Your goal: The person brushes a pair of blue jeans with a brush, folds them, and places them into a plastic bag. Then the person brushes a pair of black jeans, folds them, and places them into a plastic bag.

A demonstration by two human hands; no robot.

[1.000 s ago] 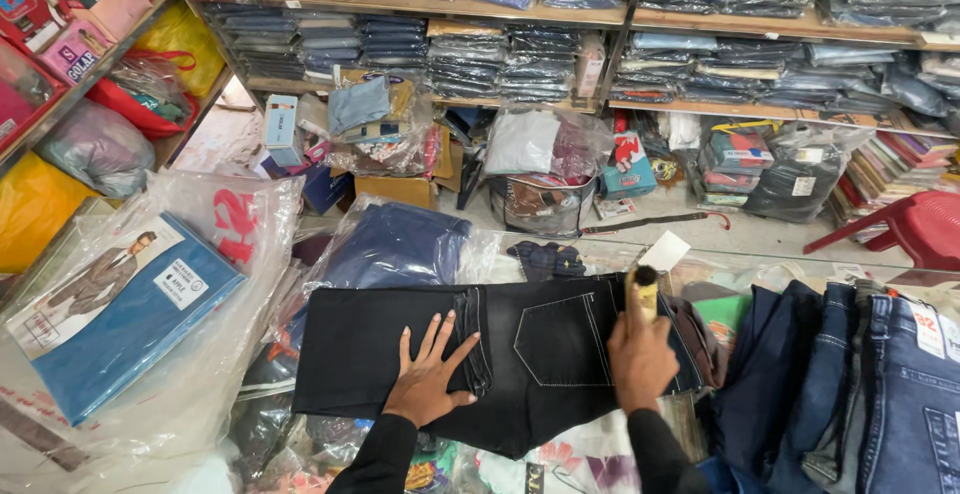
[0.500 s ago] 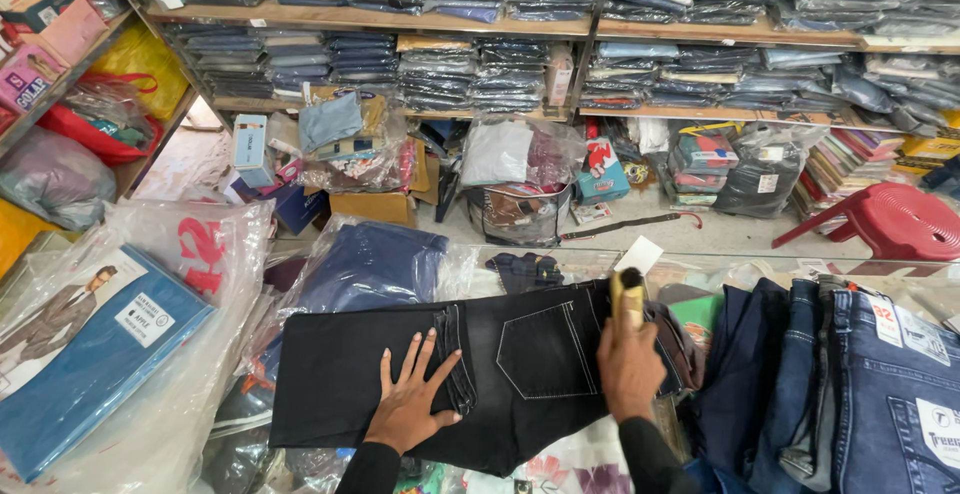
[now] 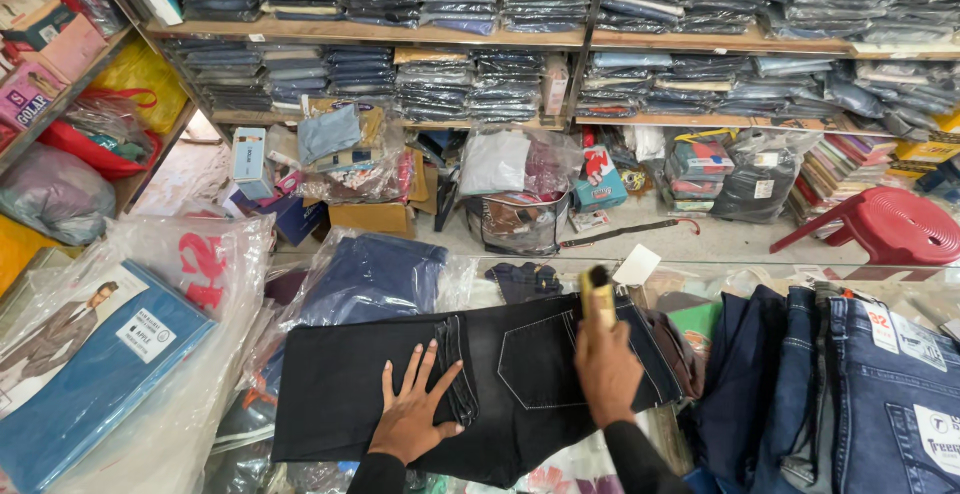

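A pair of black jeans [image 3: 350,384] lies folded across the counter, back pocket up. My left hand [image 3: 412,412] rests flat on it with fingers spread, just left of the seam. My right hand [image 3: 606,366] is closed around a small yellow tool with a dark tip [image 3: 598,294], held upright over the waistband end of the jeans. A white tag [image 3: 637,265] sticks out beyond that end.
Blue jeans [image 3: 880,384] hang in a row at the right. A plastic-wrapped blue box [image 3: 85,374] lies at the left, bagged denim [image 3: 375,274] behind. Shelves of folded jeans [image 3: 480,14] line the back wall. A red plastic stool [image 3: 890,226] stands at the right.
The view has shifted slightly; both hands stay on the black jeans. My right hand with the yellow tool has barely moved along the waistband.
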